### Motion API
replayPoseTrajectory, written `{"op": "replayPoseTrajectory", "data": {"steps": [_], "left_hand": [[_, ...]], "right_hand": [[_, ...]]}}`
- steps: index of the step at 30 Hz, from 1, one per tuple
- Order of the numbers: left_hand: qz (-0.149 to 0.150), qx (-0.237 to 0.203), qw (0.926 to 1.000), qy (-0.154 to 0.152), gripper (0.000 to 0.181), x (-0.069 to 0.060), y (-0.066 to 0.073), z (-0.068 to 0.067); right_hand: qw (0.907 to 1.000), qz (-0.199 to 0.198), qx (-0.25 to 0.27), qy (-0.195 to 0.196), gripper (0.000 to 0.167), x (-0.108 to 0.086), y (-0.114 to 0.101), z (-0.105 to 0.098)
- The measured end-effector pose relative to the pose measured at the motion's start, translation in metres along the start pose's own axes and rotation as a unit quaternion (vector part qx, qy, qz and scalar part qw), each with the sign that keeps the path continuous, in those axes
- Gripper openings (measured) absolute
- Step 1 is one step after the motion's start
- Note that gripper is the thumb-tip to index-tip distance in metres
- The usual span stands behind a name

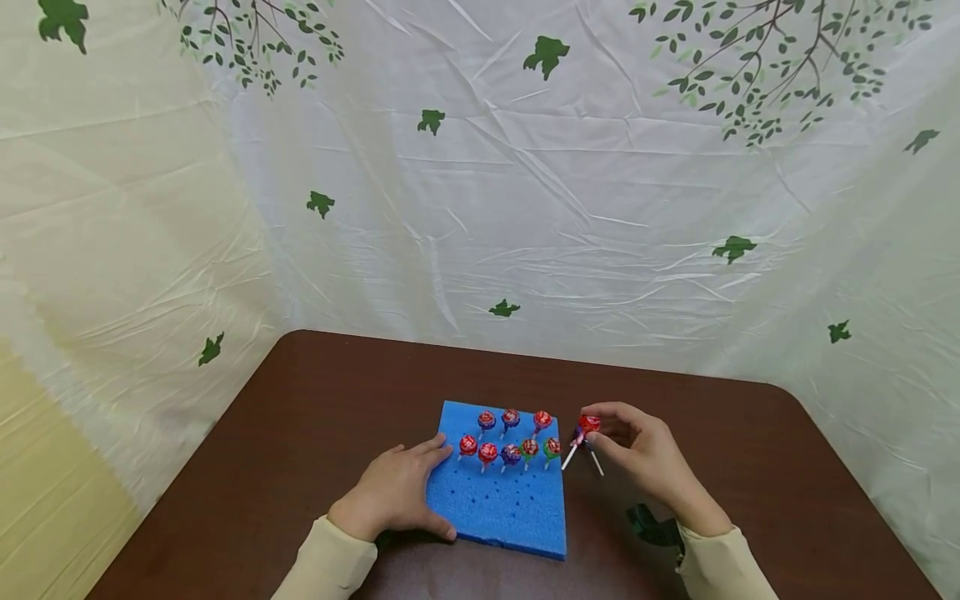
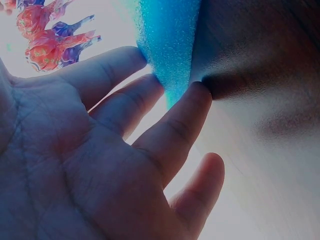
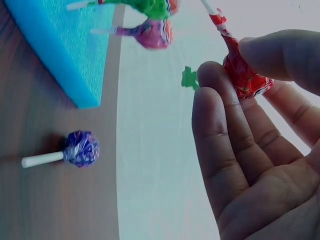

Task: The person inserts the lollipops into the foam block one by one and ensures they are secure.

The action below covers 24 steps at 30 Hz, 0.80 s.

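My left hand (image 1: 397,487) rests with spread fingers against the left edge of a blue foam board (image 1: 502,517). In the left wrist view, fingertips touch the foam's side. My right hand (image 1: 643,450), just right of the board, pinches a red-wrapped lollipop (image 3: 242,72) by its head between thumb and fingers; its white stick points away from the palm. Below it, a purple lollipop (image 3: 81,148) lies on the table, apart from the board. Two rows of lollipops stand upright in the board's far half, among them a red one (image 1: 487,452) and a green-and-red one (image 1: 552,447).
Several small holes (image 1: 492,481) dot the board's nearer half. The brown table (image 1: 337,392) extends around it to a far edge by a white cloth (image 1: 375,250) with leaf prints. A dark green leaf-shaped piece (image 1: 651,525) lies by the right wrist.
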<state>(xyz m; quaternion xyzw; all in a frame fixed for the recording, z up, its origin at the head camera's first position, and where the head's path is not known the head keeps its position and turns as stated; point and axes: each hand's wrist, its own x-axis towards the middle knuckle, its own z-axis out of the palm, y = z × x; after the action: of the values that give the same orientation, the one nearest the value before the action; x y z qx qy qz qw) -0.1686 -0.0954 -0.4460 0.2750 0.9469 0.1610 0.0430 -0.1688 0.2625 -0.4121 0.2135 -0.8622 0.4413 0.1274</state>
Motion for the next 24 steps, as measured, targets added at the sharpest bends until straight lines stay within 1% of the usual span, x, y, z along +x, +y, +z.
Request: {"op": "replayPoseTrajectory", "data": {"steps": [2,7,9,12,17,20,24], "left_hand": [[0.000,0.001,1.0000,0.000,0.108,0.000,0.000,0.000],[0.000,0.003,1.0000,0.000,0.108,0.000,0.000,0.001],[0.000,0.003,1.0000,0.000,0.108,0.000,0.000,0.001],[-0.001,0.001,1.0000,-0.001,0.108,0.000,0.000,0.001],[-0.004,-0.001,1.0000,-0.003,0.108,0.000,0.001,0.000],[-0.004,0.000,1.0000,-0.002,0.107,0.000,0.001,0.000],[-0.003,-0.001,1.0000,0.001,0.107,0.000,0.002,-0.001]], "right_hand": [[1.0000,0.001,0.008,-0.006,0.033,0.000,-0.002,0.002],[0.9996,0.021,0.005,-0.020,0.028,0.000,-0.005,0.007],[0.9995,0.021,0.001,-0.024,0.027,0.000,-0.006,0.009],[0.9994,0.009,0.011,-0.030,0.027,0.000,-0.010,0.012],[0.9987,-0.028,0.020,-0.038,0.028,0.001,-0.019,0.021],[0.9978,-0.050,0.016,-0.041,0.032,0.002,-0.023,0.027],[0.9961,-0.068,0.024,-0.050,0.035,0.003,-0.026,0.035]]}}
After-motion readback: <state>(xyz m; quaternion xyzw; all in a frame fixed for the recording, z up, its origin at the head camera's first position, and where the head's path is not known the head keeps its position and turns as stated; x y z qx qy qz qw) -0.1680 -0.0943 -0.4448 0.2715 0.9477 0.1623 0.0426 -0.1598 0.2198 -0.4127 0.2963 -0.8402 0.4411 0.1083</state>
